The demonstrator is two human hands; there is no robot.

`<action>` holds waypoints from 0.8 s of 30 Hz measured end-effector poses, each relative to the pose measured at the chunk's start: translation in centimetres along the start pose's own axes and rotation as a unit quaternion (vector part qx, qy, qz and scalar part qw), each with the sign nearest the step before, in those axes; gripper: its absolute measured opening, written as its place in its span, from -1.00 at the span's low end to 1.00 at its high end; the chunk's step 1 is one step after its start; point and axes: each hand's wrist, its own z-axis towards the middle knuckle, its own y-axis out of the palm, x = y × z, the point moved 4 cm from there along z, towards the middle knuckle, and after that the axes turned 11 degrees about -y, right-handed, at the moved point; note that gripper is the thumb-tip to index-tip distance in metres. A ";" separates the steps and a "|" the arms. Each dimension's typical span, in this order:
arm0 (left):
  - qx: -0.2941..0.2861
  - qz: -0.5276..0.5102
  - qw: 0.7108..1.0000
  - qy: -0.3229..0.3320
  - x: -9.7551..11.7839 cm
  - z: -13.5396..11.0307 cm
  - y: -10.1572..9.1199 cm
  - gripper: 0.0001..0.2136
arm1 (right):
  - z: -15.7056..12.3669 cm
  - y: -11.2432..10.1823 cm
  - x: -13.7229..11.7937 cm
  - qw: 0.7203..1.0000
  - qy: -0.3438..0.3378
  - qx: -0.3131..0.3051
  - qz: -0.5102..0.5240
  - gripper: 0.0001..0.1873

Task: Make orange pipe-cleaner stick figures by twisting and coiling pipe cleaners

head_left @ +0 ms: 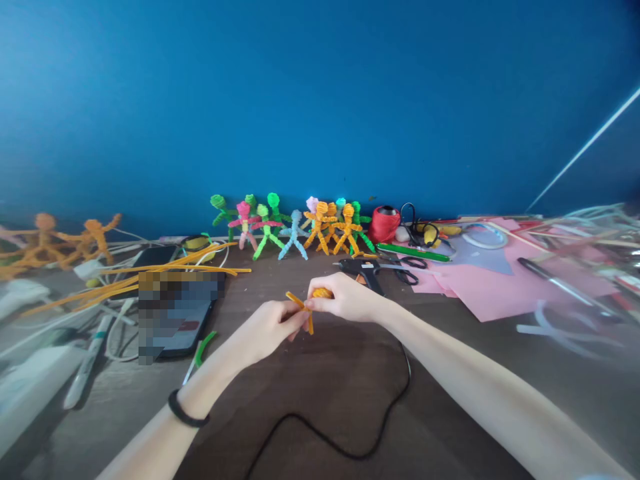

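Over the middle of the table, my two hands meet on an orange pipe-cleaner figure [323, 293]. My right hand [337, 297] pinches it near a coiled, rounded part, which is partly covered by the fingers. My left hand [280, 320] has thumb and fingers closed on the figure's lower portion, where short straight ends stick out up-left and downward. Behind the hands stands a row of finished-looking pipe-cleaner figures in several colours, among them a light blue figure [295, 237] and an orange figure [349, 230].
Loose orange pipe cleaners [175, 270] lie at left above a phone [187, 323]. A black glue gun [367, 270] rests just behind my right hand, and a black cable [345, 453] curves across the front. Pink paper [485, 287] and a red spool [384, 225] are at right.
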 end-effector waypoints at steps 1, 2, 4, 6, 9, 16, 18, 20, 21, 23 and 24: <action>-0.001 0.004 1.000 0.002 0.0 0.0 0.0 -0.62 | 0.0 0.0 0.0 1.000 0.001 0.000 0.001 -0.75; 0.000 0.006 1.000 0.004 0.0 0.0 0.0 -0.62 | 0.0 0.0 0.1 1.000 0.001 0.000 0.001 -0.75; 0.005 0.010 1.000 0.006 0.2 -0.1 0.0 -0.62 | 0.0 0.1 0.1 1.000 0.001 0.000 0.001 -0.75; 0.015 0.010 1.000 0.002 0.3 -0.2 0.0 -0.64 | 0.0 0.1 0.2 1.000 0.004 0.001 -0.002 -0.76; 0.027 0.013 1.000 -0.006 0.5 -0.4 0.1 -0.68 | 0.1 0.2 0.1 1.000 0.011 0.002 -0.005 -0.77; 0.051 0.085 0.995 -0.009 0.9 -0.4 0.3 -0.74 | 0.1 0.4 0.3 1.000 0.018 0.001 -0.001 -0.78; 0.058 0.100 0.993 -0.001 1.0 -0.4 0.3 -0.75 | 0.1 0.5 0.5 1.000 0.017 0.000 0.002 -0.77; 0.064 0.104 0.992 0.005 1.0 -0.3 0.4 -0.77 | 0.1 0.5 0.6 1.000 0.018 -0.003 0.006 -0.77; 0.067 0.103 0.992 0.006 1.0 -0.3 0.5 -0.77 | 0.1 0.5 0.6 1.000 0.019 -0.003 0.008 -0.77; 0.072 0.092 0.993 0.008 0.9 -0.3 0.6 -0.78 | 0.1 0.5 0.6 1.000 0.022 -0.005 0.013 -0.77; 0.075 0.082 0.994 0.009 0.9 -0.3 0.6 -0.78 | 0.1 0.4 0.7 1.000 0.024 -0.003 0.019 -0.77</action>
